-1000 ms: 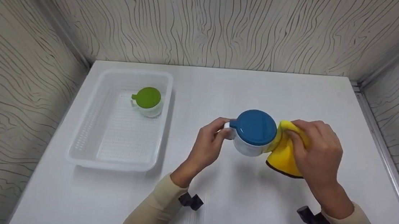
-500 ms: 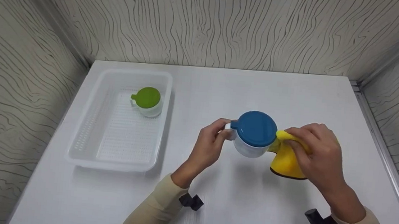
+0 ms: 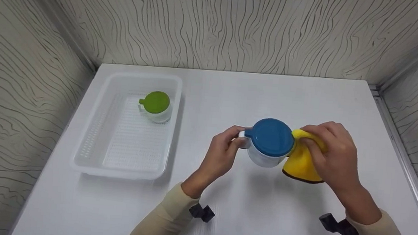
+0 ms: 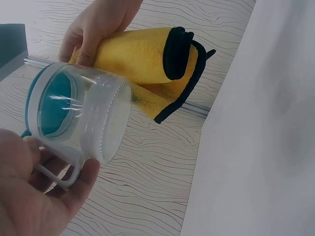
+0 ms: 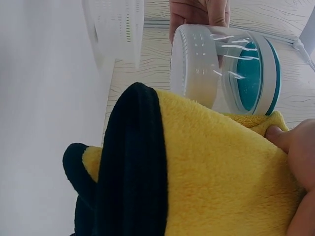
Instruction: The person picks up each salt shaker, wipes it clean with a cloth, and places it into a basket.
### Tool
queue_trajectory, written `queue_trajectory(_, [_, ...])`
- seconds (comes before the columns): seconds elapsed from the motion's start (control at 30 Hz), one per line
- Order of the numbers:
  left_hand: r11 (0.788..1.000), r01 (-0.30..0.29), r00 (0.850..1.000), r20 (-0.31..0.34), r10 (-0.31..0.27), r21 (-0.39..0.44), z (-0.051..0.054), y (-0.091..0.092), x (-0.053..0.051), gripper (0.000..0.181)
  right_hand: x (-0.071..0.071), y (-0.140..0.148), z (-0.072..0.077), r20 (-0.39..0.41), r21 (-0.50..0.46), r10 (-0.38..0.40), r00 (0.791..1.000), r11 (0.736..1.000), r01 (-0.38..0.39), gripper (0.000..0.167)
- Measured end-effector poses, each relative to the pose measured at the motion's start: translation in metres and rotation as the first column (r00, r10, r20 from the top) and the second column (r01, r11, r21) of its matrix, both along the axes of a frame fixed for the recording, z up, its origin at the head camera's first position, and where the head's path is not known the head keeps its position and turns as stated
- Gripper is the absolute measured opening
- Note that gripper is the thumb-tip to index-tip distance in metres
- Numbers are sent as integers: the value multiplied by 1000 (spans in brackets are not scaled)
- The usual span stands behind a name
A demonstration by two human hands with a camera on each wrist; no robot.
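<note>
My left hand (image 3: 222, 151) grips the white handle (image 4: 64, 162) of a clear jar (image 3: 266, 158) with a blue lid (image 3: 273, 137). The jar is held above the table, its lid facing up toward the head camera. On its other side, my right hand (image 3: 336, 155) pinches a folded yellow cloth (image 3: 302, 164) with a dark edge, thumb on top. The cloth touches the side of the jar near the lid. In the right wrist view the cloth (image 5: 221, 172) covers part of the jar (image 5: 202, 64).
At the left of the white table (image 3: 218, 95) stands a white plastic basket (image 3: 172, 140) with perforated walls. Inside it, near the right wall, sits a similar small jar with a green lid (image 3: 157, 102). Wood-patterned panels (image 3: 209, 26) enclose the table's back and sides.
My right hand and the cloth shifted slightly right and down, away from the jar's side, then back up against it near the lid. The jar moved slightly right and down in the head view.
</note>
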State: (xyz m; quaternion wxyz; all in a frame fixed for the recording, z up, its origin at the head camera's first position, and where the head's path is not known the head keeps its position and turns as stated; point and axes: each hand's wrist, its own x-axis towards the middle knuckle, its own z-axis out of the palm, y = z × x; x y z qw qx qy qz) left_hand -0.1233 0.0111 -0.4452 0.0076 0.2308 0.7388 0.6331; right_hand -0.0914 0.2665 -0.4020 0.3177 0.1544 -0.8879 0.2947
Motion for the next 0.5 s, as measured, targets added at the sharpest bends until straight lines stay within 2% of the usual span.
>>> queue_trajectory(0.23, [1000, 5, 1000, 3, -5, -2, 1, 2, 1, 25, -11, 0, 4, 101, -27, 25, 995, 999, -22, 20])
queue_trajectory(0.5, [1000, -8, 1000, 9, 8, -10, 1, 3, 1, 24, -34, 0, 13, 236, -66, 126, 964, 991, -114, 19])
